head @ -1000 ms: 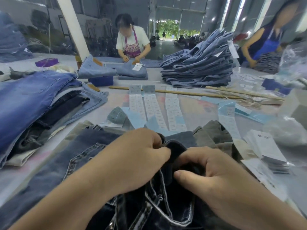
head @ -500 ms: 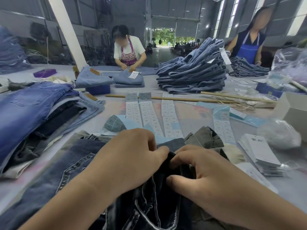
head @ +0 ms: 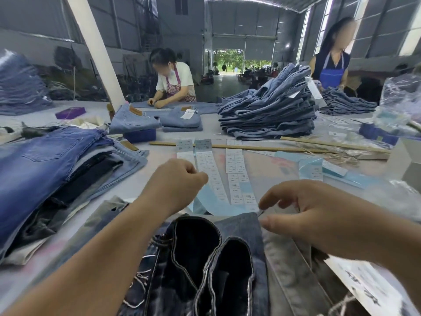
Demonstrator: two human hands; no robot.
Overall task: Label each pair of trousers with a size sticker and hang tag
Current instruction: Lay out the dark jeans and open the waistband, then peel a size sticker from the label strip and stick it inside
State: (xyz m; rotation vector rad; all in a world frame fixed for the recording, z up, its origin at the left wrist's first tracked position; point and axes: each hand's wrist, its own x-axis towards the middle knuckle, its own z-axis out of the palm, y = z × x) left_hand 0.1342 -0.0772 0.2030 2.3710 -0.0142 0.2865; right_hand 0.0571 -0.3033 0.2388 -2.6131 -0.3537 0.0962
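A dark denim pair of trousers (head: 237, 226) lies in front of me, its dark inner side turned up. My left hand (head: 175, 181) hovers over the white size sticker strips (head: 237, 179) with its fingers curled under; anything pinched in them is hidden. My right hand (head: 319, 213) hangs beside the far right corner of the dark trousers, thumb and forefinger apart around that corner and the other fingers loosely bent. White hang tags (head: 364, 286) lie at the lower right.
A grey pair of trousers (head: 284, 258) lies under the dark one. Folded jeans are stacked at my left (head: 45, 160) and at the back (head: 268, 110). A long wooden stick (head: 250, 147) crosses the table. Two people work on the far side.
Both hands have let go of the dark trousers. The left hand has moved forward to the sticker strips, the right one out to the right. The camera has tilted up.
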